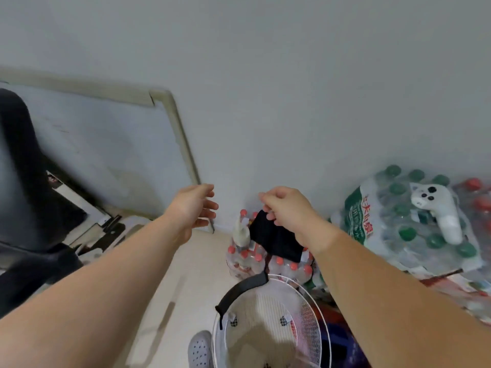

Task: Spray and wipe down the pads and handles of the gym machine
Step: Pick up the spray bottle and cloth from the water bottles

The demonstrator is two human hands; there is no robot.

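Note:
My right hand [288, 208] pinches a black cloth [273, 239], which hangs below it over a pack of red-capped bottles [247, 258]. A white spray bottle [240, 235] stands on that pack, just left of the cloth. My left hand [196, 205] is empty, fingers apart, in the air left of the spray bottle and not touching it. A black padded part of the gym machine [24, 166] fills the left edge.
A whiteboard [106, 144] leans against the wall behind the machine. A white fan guard [268, 322] lies on the floor below my hands. Wrapped packs of green-capped bottles [414, 221] with a white controller [441, 211] on top sit at right. A grey shoe [200, 350] is at the bottom.

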